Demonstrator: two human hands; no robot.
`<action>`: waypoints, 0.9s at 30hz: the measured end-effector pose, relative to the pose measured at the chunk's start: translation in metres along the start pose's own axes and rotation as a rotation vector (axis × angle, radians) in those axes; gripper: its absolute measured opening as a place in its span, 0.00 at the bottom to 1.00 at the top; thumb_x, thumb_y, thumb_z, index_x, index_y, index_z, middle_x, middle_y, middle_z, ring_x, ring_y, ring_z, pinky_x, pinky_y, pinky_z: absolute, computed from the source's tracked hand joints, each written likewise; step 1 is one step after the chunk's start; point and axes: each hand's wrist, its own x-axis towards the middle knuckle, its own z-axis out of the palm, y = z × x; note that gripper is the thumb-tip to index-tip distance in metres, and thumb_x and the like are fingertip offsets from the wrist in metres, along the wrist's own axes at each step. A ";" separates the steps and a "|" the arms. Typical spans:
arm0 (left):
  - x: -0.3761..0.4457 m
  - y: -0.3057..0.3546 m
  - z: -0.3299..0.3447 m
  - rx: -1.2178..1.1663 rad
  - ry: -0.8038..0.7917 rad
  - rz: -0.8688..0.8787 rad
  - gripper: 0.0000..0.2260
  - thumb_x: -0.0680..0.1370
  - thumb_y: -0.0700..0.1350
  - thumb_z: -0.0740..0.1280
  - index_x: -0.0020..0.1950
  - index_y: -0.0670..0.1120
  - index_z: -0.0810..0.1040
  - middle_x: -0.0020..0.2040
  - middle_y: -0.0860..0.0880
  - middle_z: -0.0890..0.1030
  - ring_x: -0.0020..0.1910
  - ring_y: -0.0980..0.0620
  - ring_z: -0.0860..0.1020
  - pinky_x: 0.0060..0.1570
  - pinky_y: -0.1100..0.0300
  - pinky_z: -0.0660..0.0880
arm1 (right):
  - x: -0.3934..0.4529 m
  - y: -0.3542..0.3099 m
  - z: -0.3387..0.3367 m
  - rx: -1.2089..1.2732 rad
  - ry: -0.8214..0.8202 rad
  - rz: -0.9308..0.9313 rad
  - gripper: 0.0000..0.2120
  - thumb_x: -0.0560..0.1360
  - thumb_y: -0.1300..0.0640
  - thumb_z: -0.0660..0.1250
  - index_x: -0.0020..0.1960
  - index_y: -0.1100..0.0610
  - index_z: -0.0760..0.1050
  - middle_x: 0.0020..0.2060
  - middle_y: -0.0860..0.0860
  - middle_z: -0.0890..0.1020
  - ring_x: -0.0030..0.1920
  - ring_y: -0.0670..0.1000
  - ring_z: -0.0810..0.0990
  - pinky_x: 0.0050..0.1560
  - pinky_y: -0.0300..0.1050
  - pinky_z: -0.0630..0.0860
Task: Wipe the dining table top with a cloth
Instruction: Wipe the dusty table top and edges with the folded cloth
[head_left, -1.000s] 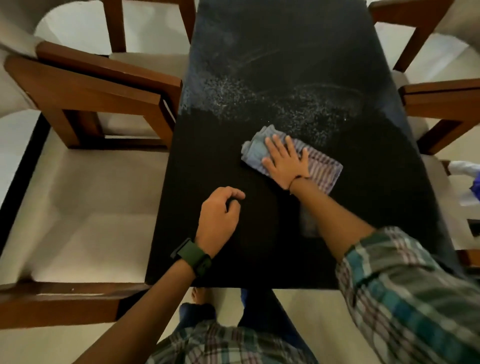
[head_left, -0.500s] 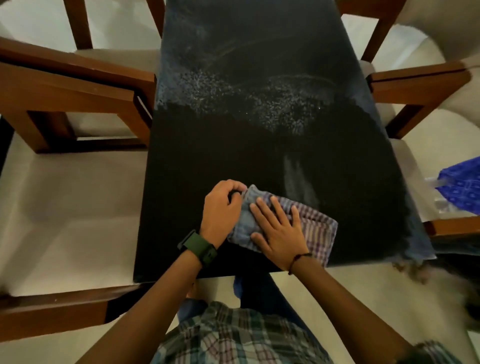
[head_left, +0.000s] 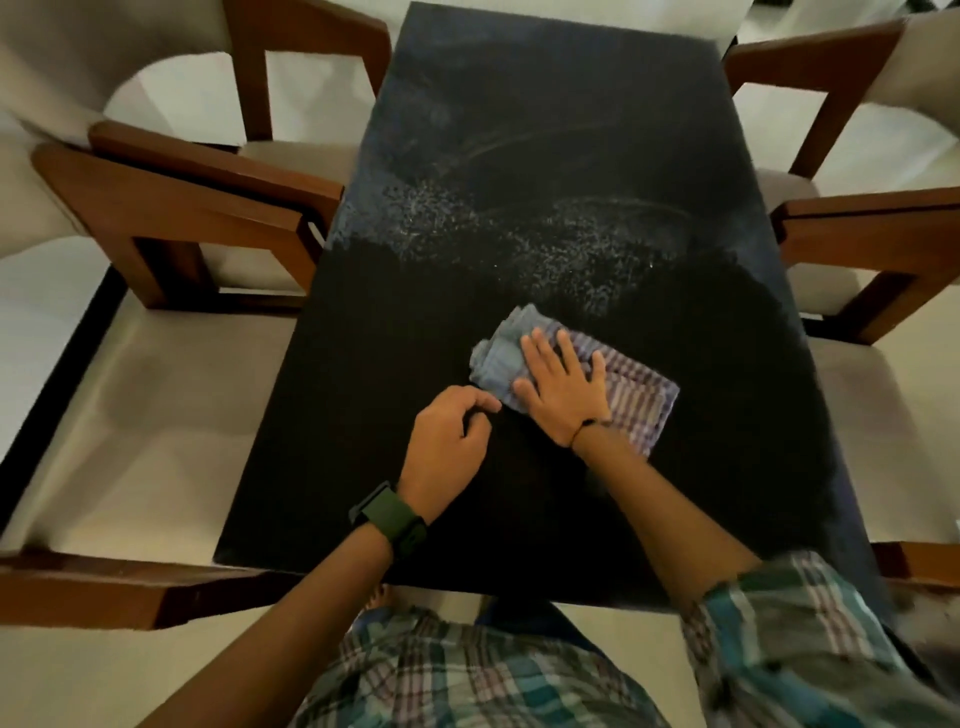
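Observation:
A black dining table top (head_left: 363, 415) stretches away from me; its near half is dark, and a pale dusty, speckled band (head_left: 519, 239) crosses the middle and far part. A folded blue and purple checked cloth (head_left: 636, 397) lies flat on the table just past the middle. My right hand (head_left: 563, 392) presses palm-down on the cloth with fingers spread. My left hand (head_left: 447, 447), with a green watch on the wrist, rests on the table as a loose fist just left of the cloth, its fingertips close to the cloth's near corner.
Wooden chairs with cream seats flank the table: two on the left (head_left: 171, 208) and two on the right (head_left: 862, 218). A wooden chair arm (head_left: 104, 592) lies at the near left corner. Pale floor shows beyond.
My right hand has pushed the cloth forward, away from the near edge toward the dusty band. My left hand stayed back and no longer touches the cloth.

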 end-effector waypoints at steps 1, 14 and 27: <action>0.002 0.001 0.003 -0.002 -0.012 -0.018 0.09 0.76 0.36 0.60 0.49 0.46 0.76 0.49 0.53 0.76 0.46 0.62 0.73 0.47 0.74 0.69 | -0.022 -0.001 0.008 -0.004 -0.025 -0.051 0.28 0.79 0.39 0.41 0.76 0.46 0.39 0.76 0.45 0.41 0.75 0.51 0.37 0.71 0.63 0.36; 0.015 0.019 0.046 0.026 0.098 -0.121 0.10 0.76 0.36 0.59 0.50 0.47 0.77 0.48 0.53 0.76 0.44 0.61 0.74 0.45 0.73 0.70 | -0.074 0.058 0.034 -0.064 0.089 -0.272 0.26 0.79 0.39 0.42 0.75 0.42 0.40 0.76 0.43 0.46 0.75 0.49 0.41 0.70 0.62 0.36; 0.016 0.023 0.069 0.027 0.006 -0.118 0.09 0.76 0.36 0.59 0.50 0.46 0.76 0.51 0.50 0.76 0.46 0.58 0.75 0.46 0.70 0.71 | -0.095 0.052 0.038 -0.063 0.023 -0.272 0.26 0.80 0.42 0.41 0.76 0.47 0.44 0.75 0.44 0.44 0.76 0.53 0.43 0.69 0.63 0.36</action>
